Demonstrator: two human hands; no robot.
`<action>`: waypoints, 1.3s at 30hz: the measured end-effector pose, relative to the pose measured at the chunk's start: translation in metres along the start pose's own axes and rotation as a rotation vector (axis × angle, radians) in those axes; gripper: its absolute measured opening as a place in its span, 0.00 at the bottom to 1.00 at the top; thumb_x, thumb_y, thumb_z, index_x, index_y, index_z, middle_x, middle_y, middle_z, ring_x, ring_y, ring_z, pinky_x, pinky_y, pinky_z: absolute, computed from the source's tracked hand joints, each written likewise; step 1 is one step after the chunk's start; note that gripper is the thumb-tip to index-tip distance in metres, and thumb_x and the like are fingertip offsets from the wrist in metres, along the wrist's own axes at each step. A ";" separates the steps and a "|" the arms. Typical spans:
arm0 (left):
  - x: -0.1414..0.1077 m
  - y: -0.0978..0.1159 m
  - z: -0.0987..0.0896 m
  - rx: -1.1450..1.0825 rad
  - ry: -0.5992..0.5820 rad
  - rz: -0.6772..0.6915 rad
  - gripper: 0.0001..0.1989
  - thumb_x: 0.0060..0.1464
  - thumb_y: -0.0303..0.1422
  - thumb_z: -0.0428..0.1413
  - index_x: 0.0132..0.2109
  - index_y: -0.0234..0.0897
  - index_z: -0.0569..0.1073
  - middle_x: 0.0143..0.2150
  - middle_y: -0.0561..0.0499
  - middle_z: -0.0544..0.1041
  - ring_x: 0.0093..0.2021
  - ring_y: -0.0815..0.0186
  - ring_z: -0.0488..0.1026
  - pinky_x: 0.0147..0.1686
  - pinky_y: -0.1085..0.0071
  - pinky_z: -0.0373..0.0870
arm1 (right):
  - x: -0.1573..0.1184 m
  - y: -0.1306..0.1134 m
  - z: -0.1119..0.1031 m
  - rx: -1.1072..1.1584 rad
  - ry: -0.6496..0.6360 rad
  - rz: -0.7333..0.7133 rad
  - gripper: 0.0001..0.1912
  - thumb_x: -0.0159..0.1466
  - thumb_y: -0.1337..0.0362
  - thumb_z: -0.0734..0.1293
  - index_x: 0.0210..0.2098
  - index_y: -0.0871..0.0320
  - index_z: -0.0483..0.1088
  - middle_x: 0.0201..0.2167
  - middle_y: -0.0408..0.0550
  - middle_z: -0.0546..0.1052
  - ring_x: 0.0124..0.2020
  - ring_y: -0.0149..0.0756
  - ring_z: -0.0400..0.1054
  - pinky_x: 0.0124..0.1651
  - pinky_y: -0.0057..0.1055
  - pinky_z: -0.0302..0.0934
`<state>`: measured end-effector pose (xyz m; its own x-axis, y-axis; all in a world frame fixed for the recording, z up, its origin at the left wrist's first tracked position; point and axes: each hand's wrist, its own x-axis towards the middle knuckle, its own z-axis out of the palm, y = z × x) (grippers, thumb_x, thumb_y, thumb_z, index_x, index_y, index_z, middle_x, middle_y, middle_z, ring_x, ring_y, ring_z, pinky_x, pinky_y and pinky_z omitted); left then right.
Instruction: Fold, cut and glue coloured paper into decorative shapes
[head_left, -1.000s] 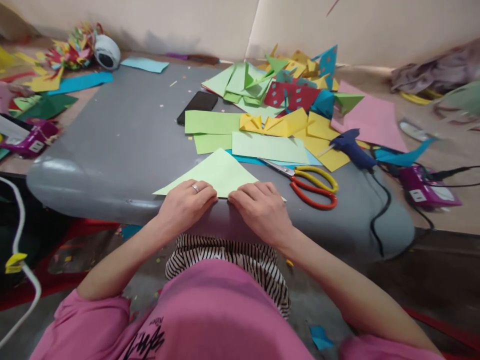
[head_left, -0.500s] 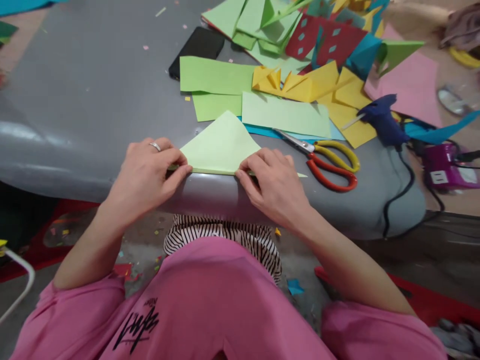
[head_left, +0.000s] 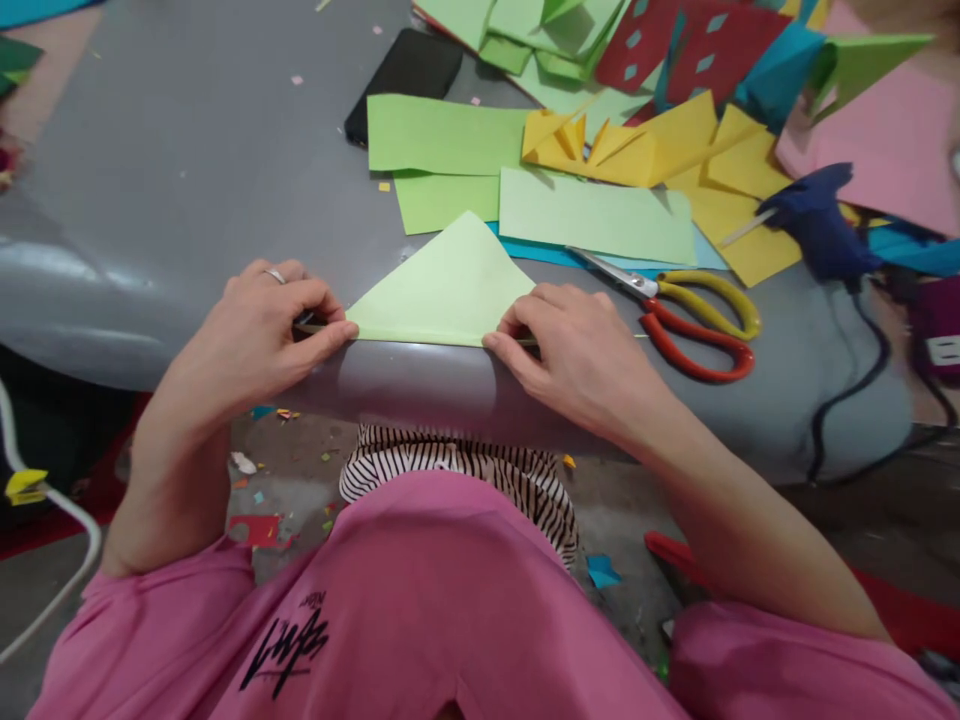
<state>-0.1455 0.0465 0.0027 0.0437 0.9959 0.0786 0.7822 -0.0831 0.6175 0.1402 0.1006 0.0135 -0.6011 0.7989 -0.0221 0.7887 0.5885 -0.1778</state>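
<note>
A pale green triangular paper [head_left: 450,285] lies at the front edge of the grey table, its peak pointing away from me and a narrow fold along its near edge. My left hand [head_left: 259,325], with a ring on one finger, pinches that folded edge near the left corner. Farther right, my right hand [head_left: 574,345] pinches the same edge, its fingers partly covering the paper's right side. Scissors [head_left: 645,290] with one red and one yellow handle lie just beyond my right hand, blades partly open.
Green strips [head_left: 442,135], a pale green strip [head_left: 596,220] and folded yellow paper [head_left: 637,150] lie behind the triangle. A black phone [head_left: 409,80] is at the back. A blue glue gun [head_left: 817,220] with a dark cable rests at the right of the grey table [head_left: 187,190].
My left hand has slid left along the folded edge, so the hands are farther apart. The view has shifted slightly, with the table items appearing farther right.
</note>
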 end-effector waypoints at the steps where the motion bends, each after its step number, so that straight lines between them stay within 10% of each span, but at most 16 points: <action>1: -0.001 -0.002 -0.002 0.004 0.010 -0.005 0.07 0.49 0.38 0.64 0.28 0.40 0.77 0.30 0.51 0.70 0.36 0.59 0.63 0.59 0.51 0.56 | 0.001 0.001 -0.001 0.003 -0.007 -0.006 0.15 0.70 0.57 0.59 0.32 0.57 0.71 0.34 0.52 0.76 0.38 0.42 0.66 0.41 0.37 0.52; 9: -0.007 -0.015 -0.013 0.076 0.097 -0.081 0.08 0.49 0.36 0.61 0.26 0.40 0.73 0.30 0.49 0.69 0.37 0.58 0.64 0.57 0.52 0.59 | 0.007 0.002 -0.005 0.029 -0.041 -0.020 0.15 0.69 0.57 0.60 0.32 0.57 0.72 0.33 0.52 0.77 0.37 0.42 0.67 0.38 0.36 0.52; 15: -0.030 0.020 -0.002 0.173 0.440 0.048 0.08 0.58 0.30 0.57 0.44 0.42 0.78 0.50 0.44 0.77 0.55 0.52 0.70 0.63 0.52 0.59 | 0.008 -0.002 -0.008 0.002 -0.053 -0.018 0.15 0.69 0.59 0.60 0.30 0.58 0.71 0.33 0.51 0.77 0.35 0.40 0.67 0.37 0.36 0.50; 23: -0.029 0.048 0.074 0.227 0.104 0.556 0.20 0.67 0.31 0.52 0.63 0.37 0.71 0.65 0.42 0.74 0.66 0.54 0.69 0.68 0.54 0.61 | 0.007 -0.010 -0.013 -0.008 -0.128 0.052 0.14 0.71 0.60 0.60 0.35 0.59 0.73 0.38 0.52 0.78 0.42 0.43 0.69 0.41 0.36 0.49; 39: -0.032 0.039 0.084 0.487 0.192 0.653 0.28 0.67 0.39 0.54 0.69 0.29 0.64 0.63 0.36 0.75 0.63 0.52 0.72 0.65 0.55 0.64 | 0.000 0.000 -0.013 -0.001 -0.124 0.082 0.16 0.72 0.56 0.62 0.35 0.59 0.73 0.39 0.51 0.77 0.44 0.43 0.68 0.44 0.37 0.48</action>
<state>-0.0638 0.0138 -0.0413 0.5096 0.7258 0.4621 0.8192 -0.5735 -0.0025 0.1422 0.1023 0.0258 -0.5458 0.8229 -0.1581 0.8360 0.5219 -0.1694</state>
